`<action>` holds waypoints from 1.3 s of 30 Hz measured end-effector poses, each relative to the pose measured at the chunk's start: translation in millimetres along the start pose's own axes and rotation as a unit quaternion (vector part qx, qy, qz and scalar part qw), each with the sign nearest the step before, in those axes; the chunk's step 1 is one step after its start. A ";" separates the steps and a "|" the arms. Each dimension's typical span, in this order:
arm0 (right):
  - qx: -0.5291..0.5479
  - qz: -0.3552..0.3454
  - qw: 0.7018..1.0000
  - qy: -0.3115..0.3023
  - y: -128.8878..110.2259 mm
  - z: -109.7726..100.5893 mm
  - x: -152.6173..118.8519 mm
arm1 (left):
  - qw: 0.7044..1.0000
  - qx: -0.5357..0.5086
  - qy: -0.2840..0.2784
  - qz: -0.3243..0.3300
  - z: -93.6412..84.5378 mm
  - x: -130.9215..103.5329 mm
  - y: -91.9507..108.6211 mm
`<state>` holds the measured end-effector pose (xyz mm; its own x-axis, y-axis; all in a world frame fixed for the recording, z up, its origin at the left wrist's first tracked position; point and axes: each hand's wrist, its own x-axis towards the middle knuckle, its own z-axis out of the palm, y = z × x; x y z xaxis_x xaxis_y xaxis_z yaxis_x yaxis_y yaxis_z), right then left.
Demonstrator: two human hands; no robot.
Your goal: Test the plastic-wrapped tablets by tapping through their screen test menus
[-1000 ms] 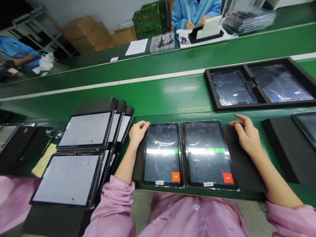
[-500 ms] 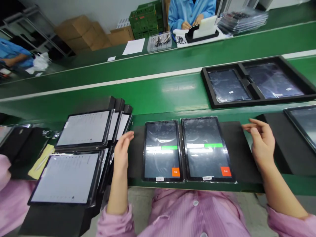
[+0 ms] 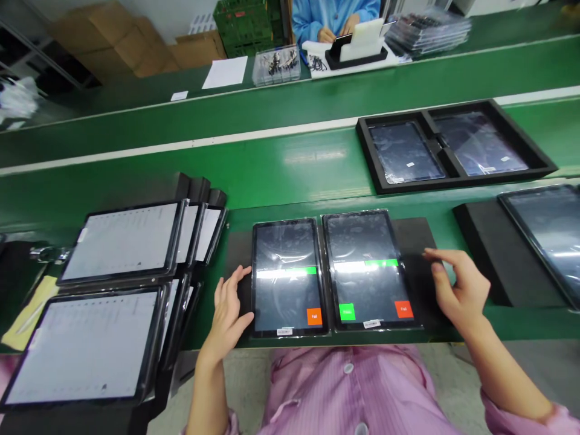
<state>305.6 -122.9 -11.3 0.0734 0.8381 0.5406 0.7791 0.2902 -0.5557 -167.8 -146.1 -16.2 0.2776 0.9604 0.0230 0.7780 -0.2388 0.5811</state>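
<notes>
Two tablets in clear film lie side by side on a black foam pad (image 3: 414, 235). The left tablet (image 3: 287, 302) shows a bar, part white and part green, and an orange-red "Fail" button. On the right tablet (image 3: 362, 241) a similar bar is lit, with a green button at lower left and a red "Fail" button at lower right. My left hand (image 3: 229, 314) is open beside the left tablet, its fingertips close to the left edge. My right hand (image 3: 462, 293) hovers over the pad's right side, thumb and fingers apart with nothing between them.
Stacked tablets on black foam trays (image 3: 122, 241) stand at left, beside a yellow cloth (image 3: 34, 311). A black two-compartment tray (image 3: 385, 186) with two tablets lies behind. Another tablet (image 3: 548, 229) rests on foam at right. Across the bench, a person in blue (image 3: 338, 18) works.
A green button has appeared on the right tablet. My left hand has turned and lowered toward the left tablet's edge. My right hand has moved inward over the pad. The view has shifted slightly.
</notes>
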 end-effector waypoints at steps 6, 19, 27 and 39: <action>0.013 -0.261 0.948 -0.180 -52.8 -2.3 -22.7 | 0.998 0.049 -0.026 0.018 -2.0 -1.3 -1.7; -0.055 0.047 0.989 -0.132 33.8 22.2 33.5 | 0.996 0.074 -0.050 0.027 -2.0 -1.3 1.0; -0.032 0.064 0.990 -0.117 68.0 55.7 42.1 | 0.995 -0.017 -0.099 -0.025 -29.9 34.6 6.8; -0.052 0.150 0.972 -0.173 69.3 60.5 41.2 | 0.958 0.185 -0.200 0.088 6.7 189.4 104.8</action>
<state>324.9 -40.3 -65.8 0.1072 0.9881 0.1098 0.8150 -0.0241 -0.5789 -29.8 9.8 43.6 0.5595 0.7864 -0.2617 0.8251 -0.4983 0.2664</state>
